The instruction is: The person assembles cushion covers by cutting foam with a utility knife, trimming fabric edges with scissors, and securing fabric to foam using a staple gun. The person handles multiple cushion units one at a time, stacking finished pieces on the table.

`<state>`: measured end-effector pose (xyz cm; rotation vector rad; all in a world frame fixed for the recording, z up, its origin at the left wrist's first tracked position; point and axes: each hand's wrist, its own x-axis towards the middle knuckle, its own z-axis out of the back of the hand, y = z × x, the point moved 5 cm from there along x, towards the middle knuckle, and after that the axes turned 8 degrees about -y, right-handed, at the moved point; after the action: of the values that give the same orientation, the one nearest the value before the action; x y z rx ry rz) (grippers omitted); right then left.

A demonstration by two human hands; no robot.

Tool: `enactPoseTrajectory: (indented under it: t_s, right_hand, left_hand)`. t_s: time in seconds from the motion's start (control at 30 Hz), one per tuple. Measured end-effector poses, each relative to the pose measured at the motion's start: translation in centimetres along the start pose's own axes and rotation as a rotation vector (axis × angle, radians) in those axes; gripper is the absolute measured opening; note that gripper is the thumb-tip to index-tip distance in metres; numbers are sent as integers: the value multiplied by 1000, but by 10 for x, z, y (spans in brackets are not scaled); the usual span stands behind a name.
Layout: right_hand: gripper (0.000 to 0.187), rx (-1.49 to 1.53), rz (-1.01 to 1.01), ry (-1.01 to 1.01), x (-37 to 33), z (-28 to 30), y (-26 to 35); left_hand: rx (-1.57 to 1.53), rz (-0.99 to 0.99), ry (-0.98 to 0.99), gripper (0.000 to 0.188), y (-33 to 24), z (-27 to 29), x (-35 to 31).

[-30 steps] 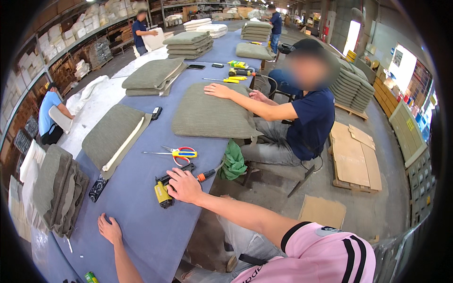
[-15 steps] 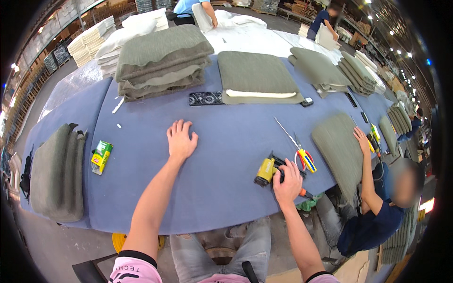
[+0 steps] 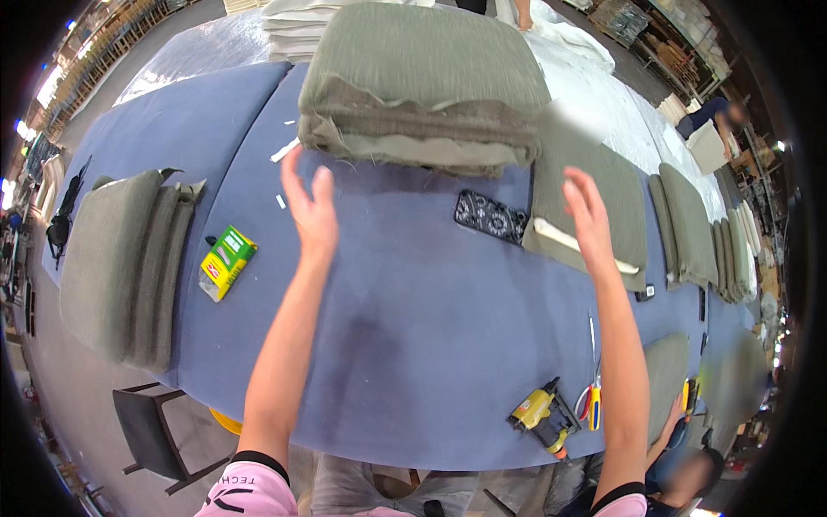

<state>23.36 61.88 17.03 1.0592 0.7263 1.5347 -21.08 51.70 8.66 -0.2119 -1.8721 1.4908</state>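
Note:
My left hand (image 3: 312, 211) is held out, fingers apart and empty, just below the near left corner of a tall stack of grey-green fabric cushion covers (image 3: 422, 60). On the other side my right hand (image 3: 593, 220) is also empty and open, in front of a grey-green cushion (image 3: 607, 185) with a white strip (image 3: 577, 244) along its near edge. Whether that hand touches the cushion I cannot tell. Between the hands, on the blue padded table (image 3: 413, 319), lies a dark patterned phone (image 3: 491, 217). A yellow-and-black nail gun (image 3: 544, 416) rests near the front edge, with nothing holding it.
A yellow-handled screwdriver (image 3: 594, 405) and red-handled scissors (image 3: 583, 401) lie partly behind my right forearm. At left are a green-and-yellow box (image 3: 227, 263) and a stack of grey cushions (image 3: 121, 267). A co-worker (image 3: 689, 474) sits at lower right; a chair (image 3: 159, 435) stands lower left.
My right hand has let go of the nail gun and moved up and forward. My left hand has lifted off the table and moved toward the cushion stack. The view has turned.

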Motion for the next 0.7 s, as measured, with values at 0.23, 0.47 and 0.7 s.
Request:
enactPoseTrajectory:
  t_s: [0.23, 0.47, 0.7]
  right_hand:
    - [100, -29, -306, -63, 179, -63, 11]
    - [103, 51, -556, 44, 229, -66, -1]
    - [92, 261, -682, 142, 219, -97, 6]
  left_hand:
    - [86, 346, 315, 93, 15, -45, 129]
    - [-155, 841, 424, 92, -19, -64, 174]
    - [118, 853, 342, 122, 23, -69, 180]
